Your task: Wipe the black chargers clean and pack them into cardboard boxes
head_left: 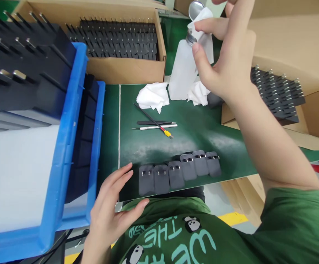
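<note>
At the far side of the bench, my right hand point(225, 55) has its thumb and a finger at the metal cap point(191, 37) of a translucent white bottle point(182, 69). The bottle leans slightly, and a second white bottle point(207, 40) with a round metal top stands behind it. Close to the bench's front edge, my left hand point(114, 207) is open with fingers spread, left of a row of several black plug adapters point(176, 173). Their metal prongs point up. The left fingertips appear near the leftmost adapter, without gripping it.
Crumpled white cloths point(152, 96) lie by the bottles. Tweezers point(145, 123), a white pen-like tool point(159, 127) and a yellow-tipped tool point(167, 132) cross mid-bench. Blue crates point(75, 88) stand left; cardboard boxes point(126, 69) of adapters stand behind and right.
</note>
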`<state>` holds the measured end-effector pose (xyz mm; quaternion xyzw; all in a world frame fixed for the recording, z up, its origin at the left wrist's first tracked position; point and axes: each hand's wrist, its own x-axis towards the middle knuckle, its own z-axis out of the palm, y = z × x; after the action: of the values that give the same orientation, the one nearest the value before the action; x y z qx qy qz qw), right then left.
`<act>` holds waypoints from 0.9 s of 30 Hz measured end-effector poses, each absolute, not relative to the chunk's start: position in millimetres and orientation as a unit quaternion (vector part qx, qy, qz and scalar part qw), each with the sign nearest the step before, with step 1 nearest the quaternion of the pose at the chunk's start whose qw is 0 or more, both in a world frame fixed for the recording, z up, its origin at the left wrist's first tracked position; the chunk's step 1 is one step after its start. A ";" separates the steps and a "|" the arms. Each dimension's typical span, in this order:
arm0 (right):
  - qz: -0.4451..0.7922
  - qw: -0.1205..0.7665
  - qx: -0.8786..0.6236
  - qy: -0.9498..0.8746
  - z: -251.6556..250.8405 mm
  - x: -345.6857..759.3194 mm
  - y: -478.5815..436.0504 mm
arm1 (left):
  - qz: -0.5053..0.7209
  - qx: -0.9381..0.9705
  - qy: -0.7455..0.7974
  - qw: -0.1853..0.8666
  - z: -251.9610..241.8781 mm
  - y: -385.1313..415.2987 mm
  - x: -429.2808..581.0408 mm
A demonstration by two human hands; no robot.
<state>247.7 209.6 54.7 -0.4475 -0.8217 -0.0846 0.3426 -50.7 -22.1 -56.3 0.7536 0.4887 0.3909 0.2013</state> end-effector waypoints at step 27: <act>0.145 0.695 -0.546 -0.446 45.2 275.5 19.0 | 0.306 0.827 0.415 0.224 -50.7 18.0 -13.1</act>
<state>275.5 19.0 45.2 -0.5457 -0.4456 0.1448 0.6948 -13.1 18.0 -50.7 0.8270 0.4150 0.3063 0.2239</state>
